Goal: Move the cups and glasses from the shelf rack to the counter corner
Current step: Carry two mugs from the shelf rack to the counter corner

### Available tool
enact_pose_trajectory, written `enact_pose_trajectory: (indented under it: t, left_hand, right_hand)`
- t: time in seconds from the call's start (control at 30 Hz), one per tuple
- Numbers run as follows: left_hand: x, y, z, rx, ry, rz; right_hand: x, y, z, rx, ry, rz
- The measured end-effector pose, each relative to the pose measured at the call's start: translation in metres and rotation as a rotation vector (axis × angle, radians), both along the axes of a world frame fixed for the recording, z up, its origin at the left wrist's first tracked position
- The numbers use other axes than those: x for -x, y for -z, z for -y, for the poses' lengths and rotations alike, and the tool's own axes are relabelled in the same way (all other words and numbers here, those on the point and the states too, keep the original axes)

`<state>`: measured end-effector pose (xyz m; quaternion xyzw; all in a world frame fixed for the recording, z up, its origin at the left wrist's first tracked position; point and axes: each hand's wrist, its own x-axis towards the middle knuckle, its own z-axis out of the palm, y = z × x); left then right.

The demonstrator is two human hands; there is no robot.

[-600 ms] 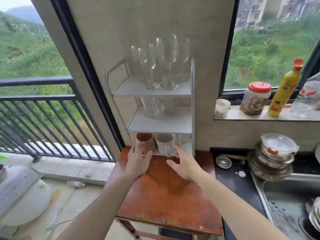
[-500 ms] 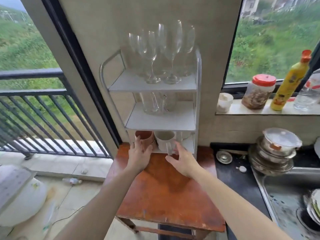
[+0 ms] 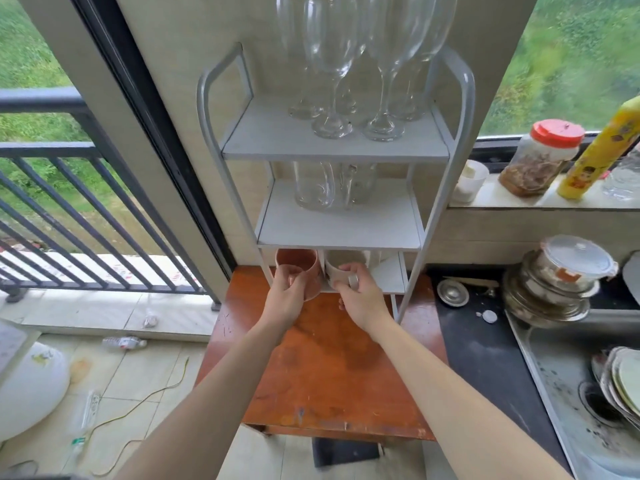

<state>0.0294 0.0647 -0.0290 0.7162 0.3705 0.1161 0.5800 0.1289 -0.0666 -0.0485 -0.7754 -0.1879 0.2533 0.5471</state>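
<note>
A white three-tier shelf rack point(image 3: 460, 109) stands on a reddish wooden table point(image 3: 325, 375). Several wine glasses point(image 3: 332, 64) stand on its top tier and clear glass mugs point(image 3: 313, 187) on the middle tier. At the front of the bottom tier, my left hand point(image 3: 287, 299) is wrapped around a pink-brown cup point(image 3: 299, 268). Beside it my right hand point(image 3: 362, 299) grips a white mug point(image 3: 337, 270) by its handle side. Both cups sit at the shelf's front edge, partly hidden by my fingers.
A black counter point(image 3: 485, 358) runs right of the table, with a small metal lid point(image 3: 452, 292), stacked steel pots point(image 3: 550, 289) and a sink point(image 3: 571, 393) holding plates. On the window sill stand a white cup point(image 3: 472, 180), a red-lidded jar point(image 3: 540, 157) and a yellow bottle point(image 3: 602, 147).
Both hands moved forward from in front of the bottom tier and closed around the two cups. The camera moved closer to the rack.
</note>
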Motion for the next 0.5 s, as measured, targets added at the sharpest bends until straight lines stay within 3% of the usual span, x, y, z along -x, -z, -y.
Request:
enact_pose_trajectory:
  t: [0.27, 0.5]
  left_hand:
    - [0.043, 0.023, 0.046, -0.072, -0.072, 0.097]
    - [0.058, 0.048, 0.089, -0.086, -0.013, 0.166]
  right_hand:
    - [0.043, 0.009, 0.028, 0.088, 0.098, 0.221]
    - [0.082, 0.024, 0.093, 0.048, 0.280, 0.294]
